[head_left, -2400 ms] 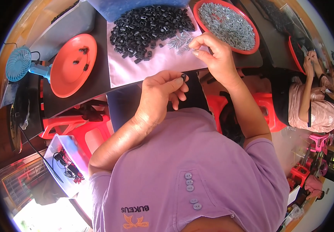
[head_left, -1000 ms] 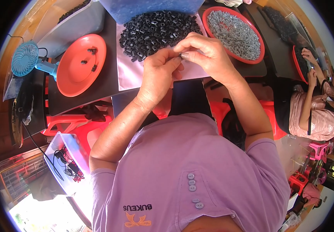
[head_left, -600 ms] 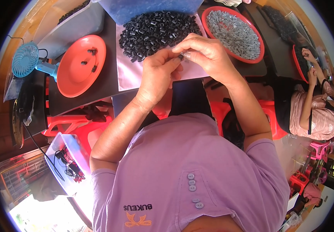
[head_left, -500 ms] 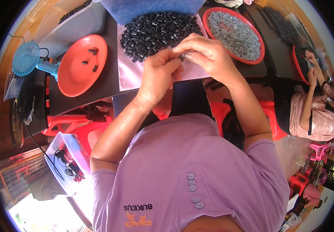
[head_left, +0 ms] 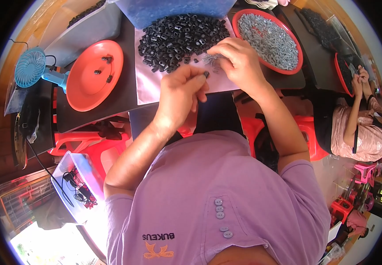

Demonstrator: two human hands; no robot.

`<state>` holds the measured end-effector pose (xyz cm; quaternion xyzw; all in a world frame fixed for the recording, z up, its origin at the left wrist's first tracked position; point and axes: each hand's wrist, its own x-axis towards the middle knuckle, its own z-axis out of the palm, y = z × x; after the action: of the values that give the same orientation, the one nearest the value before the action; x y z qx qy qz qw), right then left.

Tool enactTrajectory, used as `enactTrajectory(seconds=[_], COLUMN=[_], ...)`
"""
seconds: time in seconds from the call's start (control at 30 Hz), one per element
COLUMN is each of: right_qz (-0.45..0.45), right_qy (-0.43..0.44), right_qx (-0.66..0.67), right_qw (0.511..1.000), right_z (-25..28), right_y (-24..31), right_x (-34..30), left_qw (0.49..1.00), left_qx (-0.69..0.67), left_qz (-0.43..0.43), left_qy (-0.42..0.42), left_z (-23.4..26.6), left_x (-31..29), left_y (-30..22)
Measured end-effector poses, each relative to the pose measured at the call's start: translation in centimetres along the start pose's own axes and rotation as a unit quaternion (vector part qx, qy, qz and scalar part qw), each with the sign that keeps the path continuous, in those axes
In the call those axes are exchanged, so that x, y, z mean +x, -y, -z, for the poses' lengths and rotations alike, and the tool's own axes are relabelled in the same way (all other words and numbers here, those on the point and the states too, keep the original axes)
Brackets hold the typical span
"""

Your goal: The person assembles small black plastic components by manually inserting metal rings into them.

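My left hand (head_left: pixel 180 90) is closed, pinching a small black plastic part (head_left: pixel 206 74) between thumb and fingertips above the pink cloth (head_left: pixel 149 86). To its right, my right hand (head_left: pixel 240 57) reaches over a small heap of thin silvery metal pieces (head_left: pixel 214 62) on the cloth. Its thumb and forefinger look apart, with part of the heap showing between them; whether a piece is between the tips is too small to tell. Just beyond both hands lies a large pile of hollow black plastic parts (head_left: pixel 177 37).
A red basin (head_left: pixel 300 55) full of silvery metal pieces stands at the right. An orange-red plate (head_left: pixel 85 88) with a few black parts lies left, beside a blue fan (head_left: pixel 29 66). A blue bin (head_left: pixel 173 9) stands behind the pile. At far right, another person's hands (head_left: pixel 360 77) work.
My hands were together over the cloth. They have come apart: the left drew slightly down and left with the black part, the right moved to the small metal heap, which now shows.
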<state>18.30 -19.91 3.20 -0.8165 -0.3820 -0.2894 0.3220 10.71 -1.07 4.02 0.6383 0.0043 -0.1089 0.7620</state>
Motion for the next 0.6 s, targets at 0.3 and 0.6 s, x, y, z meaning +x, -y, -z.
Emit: enactTrajectory(seconds=[0.3,0.6], right_qz=[0.031,0.008], right_qy=[-0.013,0.02], right_qx=[-0.007,-0.145], right_qw=[0.999,0.989], right_z=[-1.9,-3.3], right_y=[3.4,2.8], right_x=[0.7,1.1], left_qw=[0.998,0.996], left_qx=[-0.018,-0.074], left_qz=[0.042,0.045], left_qy=[0.053,0.017], left_z=[1.4,3.1], left_x=[-5.8,-6.7], left_y=[1.5,1.9])
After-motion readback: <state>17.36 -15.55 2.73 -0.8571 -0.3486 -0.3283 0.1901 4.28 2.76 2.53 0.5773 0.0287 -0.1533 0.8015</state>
